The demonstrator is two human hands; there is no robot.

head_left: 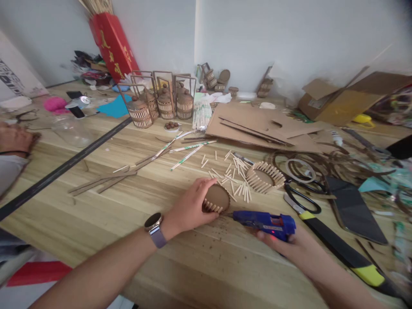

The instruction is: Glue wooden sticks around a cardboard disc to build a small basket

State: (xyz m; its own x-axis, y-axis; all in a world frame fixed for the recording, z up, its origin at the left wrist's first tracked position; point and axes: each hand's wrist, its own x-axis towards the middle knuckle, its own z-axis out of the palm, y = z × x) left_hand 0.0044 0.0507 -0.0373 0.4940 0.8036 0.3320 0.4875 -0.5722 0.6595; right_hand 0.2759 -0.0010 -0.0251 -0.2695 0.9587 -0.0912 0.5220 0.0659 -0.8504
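My left hand (195, 204), with a watch on its wrist, grips a round brown cardboard disc (219, 196) by its left side. A short row of small wooden sticks stands along the disc's near edge. In my right hand (283, 244) is a blue glue gun (264, 223) with a red light showing; its nozzle points left, close to the disc's near right edge. Just beyond lie loose short wooden sticks (236, 176). Beside them sits a second ring-shaped piece (265, 177) with sticks all round its rim.
Small lidded baskets with tall handles (167, 103) stand at the back left. A flat cardboard sheet (257, 124) lies mid-table. Scissors (302, 201), a yellow-black cutter (341, 244) and a dark phone (354, 210) are on the right. Another person's hand (16, 139) rests at the far left.
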